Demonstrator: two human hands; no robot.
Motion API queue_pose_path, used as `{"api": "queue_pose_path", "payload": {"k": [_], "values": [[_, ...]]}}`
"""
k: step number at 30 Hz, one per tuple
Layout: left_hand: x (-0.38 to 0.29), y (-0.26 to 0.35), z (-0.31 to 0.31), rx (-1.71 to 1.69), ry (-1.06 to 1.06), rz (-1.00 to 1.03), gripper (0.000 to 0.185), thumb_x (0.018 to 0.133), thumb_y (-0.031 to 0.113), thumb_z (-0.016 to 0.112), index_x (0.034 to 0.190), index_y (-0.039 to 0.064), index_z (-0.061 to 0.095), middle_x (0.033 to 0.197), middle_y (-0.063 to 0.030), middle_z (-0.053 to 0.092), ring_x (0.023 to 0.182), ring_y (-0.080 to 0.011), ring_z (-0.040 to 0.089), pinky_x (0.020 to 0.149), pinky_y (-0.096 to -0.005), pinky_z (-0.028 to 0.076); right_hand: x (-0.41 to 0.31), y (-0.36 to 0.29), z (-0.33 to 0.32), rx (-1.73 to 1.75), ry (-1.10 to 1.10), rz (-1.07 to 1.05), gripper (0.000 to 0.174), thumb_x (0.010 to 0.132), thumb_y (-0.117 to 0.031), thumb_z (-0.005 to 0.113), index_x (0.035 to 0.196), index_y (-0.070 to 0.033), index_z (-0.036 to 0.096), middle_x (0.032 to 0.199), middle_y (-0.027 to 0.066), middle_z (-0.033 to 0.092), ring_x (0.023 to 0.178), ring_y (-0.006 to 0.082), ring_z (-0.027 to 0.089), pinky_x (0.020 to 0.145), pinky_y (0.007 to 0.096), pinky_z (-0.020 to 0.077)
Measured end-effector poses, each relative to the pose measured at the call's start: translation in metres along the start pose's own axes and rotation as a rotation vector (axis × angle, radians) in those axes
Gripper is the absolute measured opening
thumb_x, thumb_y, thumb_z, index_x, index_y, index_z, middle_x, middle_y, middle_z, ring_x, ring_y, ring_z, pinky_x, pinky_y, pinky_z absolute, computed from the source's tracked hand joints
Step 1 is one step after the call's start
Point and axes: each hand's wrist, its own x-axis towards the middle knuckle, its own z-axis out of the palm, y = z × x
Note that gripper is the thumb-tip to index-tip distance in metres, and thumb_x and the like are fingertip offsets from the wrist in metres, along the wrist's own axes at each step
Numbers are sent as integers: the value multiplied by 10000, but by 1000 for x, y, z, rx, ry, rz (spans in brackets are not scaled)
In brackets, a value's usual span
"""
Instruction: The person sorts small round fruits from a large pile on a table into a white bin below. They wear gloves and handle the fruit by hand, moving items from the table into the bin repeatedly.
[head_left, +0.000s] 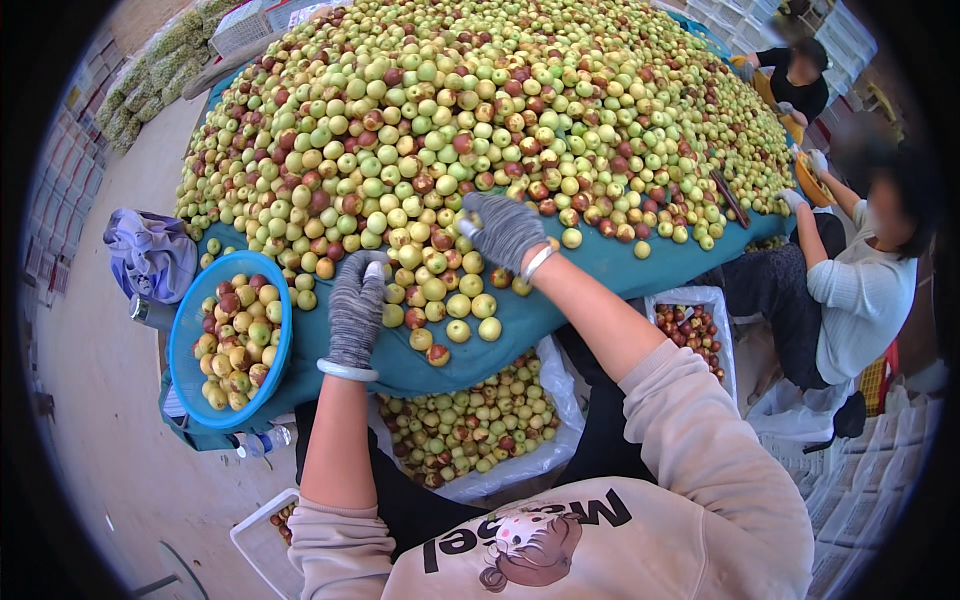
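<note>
A large heap of green and reddish jujubes (450, 112) covers a table draped in teal cloth (592, 270). My left hand (356, 307), in a grey knit glove, rests at the near edge of the heap beside a small spread of jujubes; its fingers curl and whether they hold one is hidden. My right hand (501, 229), gloved alike, is over the heap's front, fingers bent around what seems a pale jujube near the fingertips. Left of my left hand, a blue plastic basket (180, 352) holds yellowish and brown-spotted jujubes. Below the table edge, a plastic-lined crate (566, 420) holds more jujubes.
A white crate of dark red jujubes (686, 330) stands at the right, near a seated person (862, 300) with an orange bowl (814, 180). Another person (799, 82) is farther back. A purple cloth bundle (150, 255) lies left, a plastic bottle (262, 442) below the basket.
</note>
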Motion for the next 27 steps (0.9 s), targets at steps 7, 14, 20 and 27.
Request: {"api": "queue_pose_path", "payload": {"k": [7,14,20,27], "values": [[0,14,10,-1290,-180,-325,349,981,302,550,1219,48,570,1056,-181,601,630,-150,515,418,-180,438,40,-62,32,473,206,-437,337,945,-212,532,1212,-18,601,1179,202,594,1083,346,589,984,422,458],[11,-16,-12,-1070,0,-361,227,969,171,590,1159,52,550,972,-88,585,694,-132,568,502,-224,485,141,-36,39,-308,-35,-349,409,951,-288,587,1351,-203,566,1215,160,613,1118,347,605,977,461,485],[7,-3,-4,-803,75,-446,231,995,340,561,985,109,554,724,-23,572,512,-109,511,384,-223,368,124,-24,42,-227,-333,-139,418,982,-366,503,1377,-232,522,1208,157,636,1101,333,642,919,463,516],[0,-1,5,-644,-107,-423,281,1002,362,546,1048,85,548,764,-45,565,546,-143,518,424,-242,386,49,14,-15,35,-51,45,403,931,-251,611,1296,-109,510,1204,193,633,1116,367,613,975,447,471]]}}
